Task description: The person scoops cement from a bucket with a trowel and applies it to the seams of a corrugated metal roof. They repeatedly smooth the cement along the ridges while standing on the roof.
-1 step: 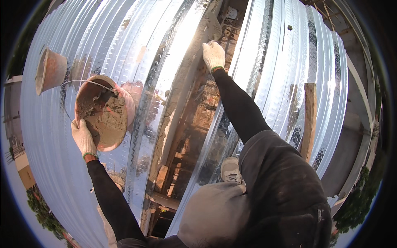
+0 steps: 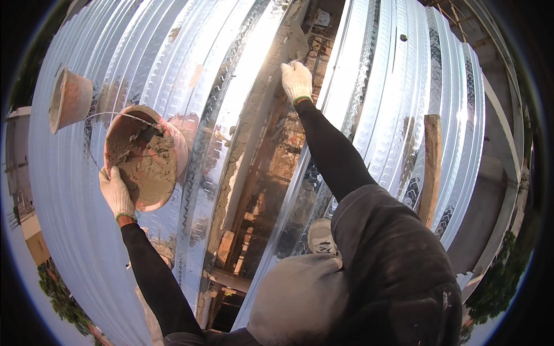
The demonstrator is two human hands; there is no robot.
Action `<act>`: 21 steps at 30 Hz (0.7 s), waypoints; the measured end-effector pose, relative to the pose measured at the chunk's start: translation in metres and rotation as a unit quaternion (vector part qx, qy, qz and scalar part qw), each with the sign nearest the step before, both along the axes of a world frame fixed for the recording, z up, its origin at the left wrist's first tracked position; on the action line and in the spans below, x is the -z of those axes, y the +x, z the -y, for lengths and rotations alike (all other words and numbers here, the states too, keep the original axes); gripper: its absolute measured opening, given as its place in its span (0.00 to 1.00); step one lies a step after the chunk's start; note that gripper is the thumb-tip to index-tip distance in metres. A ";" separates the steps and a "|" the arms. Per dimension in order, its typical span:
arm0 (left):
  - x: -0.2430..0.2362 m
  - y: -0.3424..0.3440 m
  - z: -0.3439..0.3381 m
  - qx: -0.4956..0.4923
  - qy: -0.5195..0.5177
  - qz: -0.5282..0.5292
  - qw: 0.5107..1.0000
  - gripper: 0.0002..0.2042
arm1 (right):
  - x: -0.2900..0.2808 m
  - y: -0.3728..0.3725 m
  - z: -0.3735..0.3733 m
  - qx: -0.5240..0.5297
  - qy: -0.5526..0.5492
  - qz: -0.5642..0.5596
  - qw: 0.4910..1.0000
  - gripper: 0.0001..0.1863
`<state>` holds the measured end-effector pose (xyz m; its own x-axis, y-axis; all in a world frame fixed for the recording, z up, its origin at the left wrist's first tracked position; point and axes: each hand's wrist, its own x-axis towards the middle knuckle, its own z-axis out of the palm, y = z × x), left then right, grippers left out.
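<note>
My left hand [image 2: 117,193], in a cream knit glove, grips the near rim of a bucket [image 2: 182,144] tilted so that its mouth faces me. Grey-brown mortar [image 2: 151,167] coats its inside, and a wire handle arcs over the mouth. Farther up, my gloved right hand [image 2: 297,81] is closed on a trowel [image 2: 298,43]; its handle is hidden in the fist. The mortar-smeared blade lies against the concrete ledge [image 2: 254,121] beside a long gap between the metal sheets.
Shiny ribbed metal sheets [image 2: 398,98] spread on both sides of the gap. A second bucket [image 2: 72,98] lies on its side at the far left. To the right rests a wooden plank [image 2: 431,167]. My shoe [image 2: 321,236] stands beside the gap, where bricks and wood show below.
My right hand has shifted slightly toward me and to the left along the ledge. My left hand and the bucket stay in place.
</note>
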<state>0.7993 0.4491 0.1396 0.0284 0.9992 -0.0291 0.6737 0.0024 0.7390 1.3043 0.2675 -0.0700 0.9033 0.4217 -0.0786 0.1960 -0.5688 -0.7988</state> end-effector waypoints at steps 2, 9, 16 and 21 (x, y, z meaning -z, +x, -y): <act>-0.002 -0.002 -0.002 0.002 -0.001 -0.005 1.000 0.13 | 0.001 -0.019 0.012 0.005 0.013 -0.029 0.999 0.23; 0.006 0.002 -0.006 -0.019 0.021 0.014 1.000 0.12 | 0.002 -0.042 0.039 0.005 0.082 -0.133 0.988 0.23; 0.017 0.001 -0.010 0.008 0.011 0.023 1.000 0.14 | -0.008 0.060 -0.009 -0.002 -0.048 -0.003 0.999 0.22; 0.008 0.002 -0.006 0.005 0.022 0.006 1.000 0.14 | -0.006 0.053 -0.014 -0.031 -0.048 0.003 0.998 0.21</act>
<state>0.8012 0.4551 0.1320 0.0383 0.9991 0.0163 0.6651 -0.0376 0.7458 1.3576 0.2819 -0.0640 0.8766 0.4672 -0.1157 0.2378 -0.6294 -0.7398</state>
